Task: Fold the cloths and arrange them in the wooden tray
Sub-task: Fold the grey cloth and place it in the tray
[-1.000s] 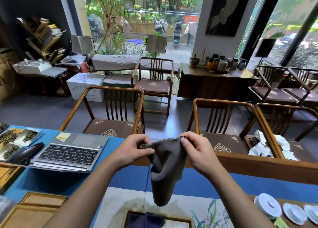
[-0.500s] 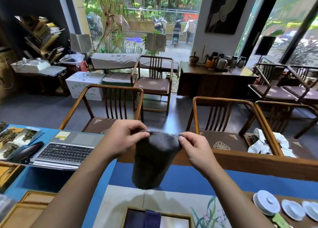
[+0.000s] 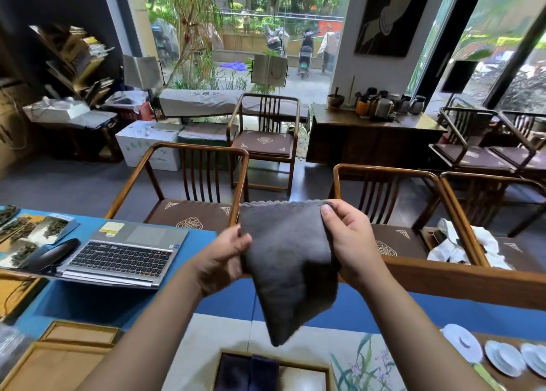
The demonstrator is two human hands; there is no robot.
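Observation:
A dark grey cloth (image 3: 286, 260) with a scalloped top edge hangs in the air over the table, its lower corner pointing down. My left hand (image 3: 221, 257) grips its left edge lower down. My right hand (image 3: 348, 240) pinches the cloth's upper right corner between thumb and fingers. Below, at the frame's bottom edge, the wooden tray (image 3: 322, 370) holds dark blue folded cloths (image 3: 251, 373) in its left part.
An open laptop (image 3: 124, 251) lies on the blue table cover at left, with shallow wooden trays (image 3: 59, 358) nearer me. White saucers (image 3: 499, 355) sit at right. Wooden chairs (image 3: 192, 183) stand behind the table; white cloths (image 3: 461, 248) lie on the right chair.
The cloth has been spread wider between my hands. My left hand slid down its left edge while my right hand rose and kept the top corner.

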